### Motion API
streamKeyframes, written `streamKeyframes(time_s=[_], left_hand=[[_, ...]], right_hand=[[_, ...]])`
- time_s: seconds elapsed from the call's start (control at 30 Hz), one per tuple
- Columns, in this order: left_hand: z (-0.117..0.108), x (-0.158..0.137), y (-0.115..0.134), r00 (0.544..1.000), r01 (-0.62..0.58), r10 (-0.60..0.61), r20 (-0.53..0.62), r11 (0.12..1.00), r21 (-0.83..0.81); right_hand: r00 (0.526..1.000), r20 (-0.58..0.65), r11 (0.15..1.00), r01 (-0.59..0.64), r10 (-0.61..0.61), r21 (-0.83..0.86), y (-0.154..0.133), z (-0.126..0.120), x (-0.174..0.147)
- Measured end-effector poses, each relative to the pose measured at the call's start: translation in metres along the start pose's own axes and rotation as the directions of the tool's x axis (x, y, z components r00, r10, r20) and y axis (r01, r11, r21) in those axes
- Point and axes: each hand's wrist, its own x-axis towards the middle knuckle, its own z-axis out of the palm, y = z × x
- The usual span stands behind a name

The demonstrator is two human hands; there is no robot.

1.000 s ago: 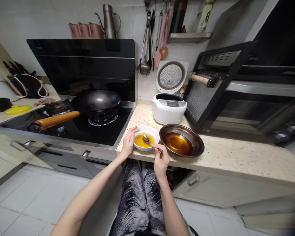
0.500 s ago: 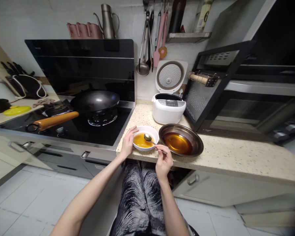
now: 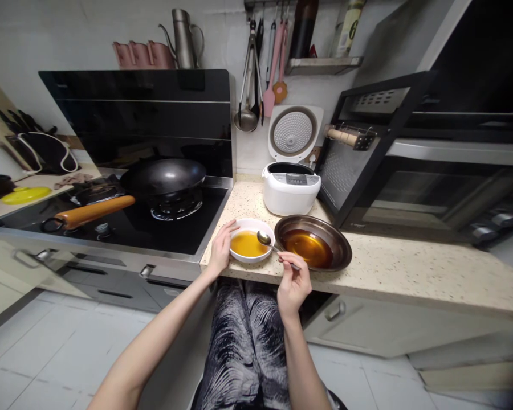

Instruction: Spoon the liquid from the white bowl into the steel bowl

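My left hand [image 3: 221,250] is closed on the left side of a white bowl [image 3: 252,224], fingers on its rim. In that bowl lies a yellow-orange liquid [image 3: 245,245]. Pinched in my right hand [image 3: 293,283] is a metal spoon [image 3: 264,238], tilted, its head over the white bowl's right side. Whether the spoon carries any liquid I cannot tell. Close beside the white bowl, on the right, stands a wide dark metal bowl [image 3: 345,242] holding a clear amber liquid [image 3: 308,247].
Behind the bowls a white rice cooker [image 3: 291,193] has its lid up. To the left a wok [image 3: 165,176] rests on the gas hob [image 3: 166,236], its wooden handle pointing leftward. A black rack with an oven [image 3: 427,196] stands at right. Utensils [image 3: 252,85] hang on the wall.
My right hand has moved right with the spoon, whose head has shifted from over the middle of the white bowl toward its right rim. My left hand keeps its hold on the bowl.
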Motion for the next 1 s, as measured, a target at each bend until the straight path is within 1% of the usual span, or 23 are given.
streamKeyframes(time_s=[0.33,0.6,0.7,0.83,1.0], left_hand=[[0.001,0.000,-0.001,1.000,-0.013,0.013,-0.011,1.000,0.004],[0.000,0.000,-0.001,1.000,-0.005,0.005,-0.008,1.000,-0.002],[0.000,0.000,0.000,1.000,-0.004,0.004,-0.007,1.000,-0.004],[0.000,0.000,0.000,1.000,-0.001,0.001,-0.010,1.000,-0.012],[0.000,0.000,0.000,1.000,0.002,-0.002,-0.013,1.000,-0.013]], right_hand=[[0.995,-0.094,0.999,0.034,-0.036,-0.024,-0.005,-0.012,0.014],[0.992,-0.116,0.995,0.029,-0.041,-0.096,0.006,-0.024,0.017],[0.993,-0.094,0.987,0.055,-0.069,-0.150,0.010,-0.026,0.018],[0.989,-0.039,0.967,0.129,-0.141,-0.218,0.013,-0.029,0.020],[0.965,0.103,0.922,0.261,-0.241,-0.286,0.015,-0.031,0.022]])
